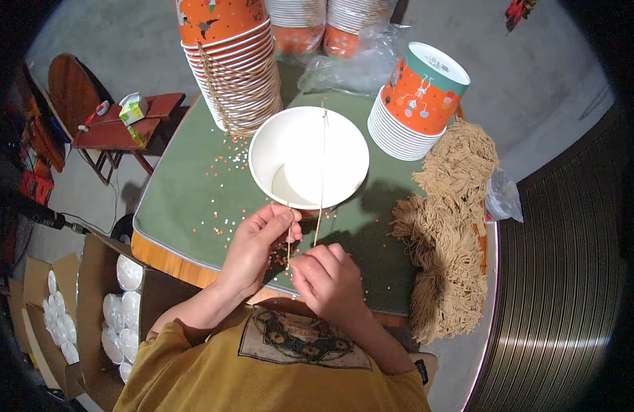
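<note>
In the middle of the green-topped table a large paper bucket [263,154] leans with its white mouth toward me. A thin tan cord [323,165] passes over the mouth from the far rim down to my hands. My left hand [258,240] pinches the cord at the bucket's near rim. Just below and to the right, my closed right hand [331,281] grips the cord, a short stretch of it running between both hands. Beyond the bucket on the left rises a tall stack of orange printed paper buckets [228,27] with cord loops hanging down its side.
An upside-down bucket stack [420,99] stands at the far right. Bundles of tan cord [447,254] lie along the right edge. Small red and white bits [238,158] are scattered on the table [183,185]. Clear plastic bags [358,65] lie behind; cartons [90,302] stand at lower left.
</note>
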Action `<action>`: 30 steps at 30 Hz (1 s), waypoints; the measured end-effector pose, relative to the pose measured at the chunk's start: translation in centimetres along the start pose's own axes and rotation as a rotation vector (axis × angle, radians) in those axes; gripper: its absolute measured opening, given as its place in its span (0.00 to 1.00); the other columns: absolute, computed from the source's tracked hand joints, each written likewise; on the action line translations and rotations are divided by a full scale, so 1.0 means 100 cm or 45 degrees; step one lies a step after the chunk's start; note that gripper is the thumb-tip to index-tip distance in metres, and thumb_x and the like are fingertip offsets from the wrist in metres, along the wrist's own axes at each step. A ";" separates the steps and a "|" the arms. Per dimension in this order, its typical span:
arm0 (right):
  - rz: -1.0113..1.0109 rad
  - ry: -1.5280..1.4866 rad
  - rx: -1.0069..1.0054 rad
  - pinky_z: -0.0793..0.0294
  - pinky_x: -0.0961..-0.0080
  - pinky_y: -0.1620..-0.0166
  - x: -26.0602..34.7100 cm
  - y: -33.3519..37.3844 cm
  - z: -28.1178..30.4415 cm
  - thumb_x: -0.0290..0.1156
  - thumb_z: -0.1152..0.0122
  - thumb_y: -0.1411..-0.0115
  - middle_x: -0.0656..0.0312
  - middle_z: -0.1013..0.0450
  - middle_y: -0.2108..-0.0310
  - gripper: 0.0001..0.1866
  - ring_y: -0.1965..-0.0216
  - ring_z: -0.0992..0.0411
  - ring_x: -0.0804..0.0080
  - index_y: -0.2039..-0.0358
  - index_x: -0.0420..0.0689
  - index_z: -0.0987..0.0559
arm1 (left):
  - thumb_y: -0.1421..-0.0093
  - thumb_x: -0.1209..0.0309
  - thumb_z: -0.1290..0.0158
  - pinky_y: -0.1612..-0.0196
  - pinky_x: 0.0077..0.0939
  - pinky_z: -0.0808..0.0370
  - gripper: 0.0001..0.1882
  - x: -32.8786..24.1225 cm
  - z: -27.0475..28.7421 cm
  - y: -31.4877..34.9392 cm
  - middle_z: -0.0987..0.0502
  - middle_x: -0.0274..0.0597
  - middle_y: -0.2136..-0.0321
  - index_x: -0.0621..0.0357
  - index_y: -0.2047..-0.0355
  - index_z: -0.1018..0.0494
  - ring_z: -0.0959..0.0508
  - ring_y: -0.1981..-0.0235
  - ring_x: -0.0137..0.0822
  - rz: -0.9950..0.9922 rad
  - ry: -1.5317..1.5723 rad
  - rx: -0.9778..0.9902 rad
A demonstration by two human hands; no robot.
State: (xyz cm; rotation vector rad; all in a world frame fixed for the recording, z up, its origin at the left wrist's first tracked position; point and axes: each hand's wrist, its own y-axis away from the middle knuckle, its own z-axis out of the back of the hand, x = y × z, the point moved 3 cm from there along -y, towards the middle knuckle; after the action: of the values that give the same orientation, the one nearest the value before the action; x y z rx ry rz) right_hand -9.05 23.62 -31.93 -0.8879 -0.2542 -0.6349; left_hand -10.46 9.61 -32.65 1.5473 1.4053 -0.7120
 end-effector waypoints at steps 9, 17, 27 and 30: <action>0.068 -0.014 0.105 0.32 0.68 0.69 -0.012 -0.009 -0.001 0.26 0.36 0.53 0.60 0.33 0.74 0.11 0.73 0.34 0.62 0.67 0.43 0.24 | 0.33 0.67 0.53 0.65 0.16 0.31 0.10 -0.011 0.007 -0.012 0.27 0.32 0.75 0.61 0.66 0.28 0.29 0.72 0.22 -0.068 -0.083 0.040; 0.028 0.391 0.055 0.33 0.65 0.63 -0.061 -0.061 0.045 0.24 0.36 0.52 0.60 0.34 0.70 0.14 0.67 0.34 0.59 0.63 0.48 0.24 | 0.38 0.78 0.54 0.52 0.25 0.30 0.18 -0.010 0.087 -0.057 0.27 0.42 0.58 0.62 0.47 0.37 0.26 0.57 0.33 -0.664 -0.974 -0.125; -0.759 -1.284 0.015 0.41 0.91 0.74 -0.081 -0.172 0.087 0.35 0.43 0.38 0.74 0.31 0.74 0.10 0.78 0.39 0.90 0.64 0.42 0.23 | 0.51 0.68 0.37 0.35 0.37 0.45 0.44 -0.088 0.084 -0.101 0.45 0.50 0.36 0.61 0.36 0.46 0.41 0.37 0.43 -0.645 -0.624 0.399; -0.699 -1.232 -0.056 0.42 0.90 0.79 -0.070 -0.223 0.087 0.35 0.43 0.38 0.74 0.32 0.76 0.09 0.83 0.41 0.90 0.64 0.42 0.23 | 0.51 0.67 0.36 0.36 0.37 0.43 0.43 -0.143 0.081 -0.105 0.43 0.49 0.37 0.61 0.38 0.44 0.39 0.38 0.43 -1.056 -1.055 0.310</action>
State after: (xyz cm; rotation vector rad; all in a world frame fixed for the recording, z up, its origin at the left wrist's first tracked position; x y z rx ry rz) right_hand -27.78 22.97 -15.53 -1.1283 -1.3921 -0.6686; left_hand -22.16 -4.61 -26.15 0.5903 1.2727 -1.8203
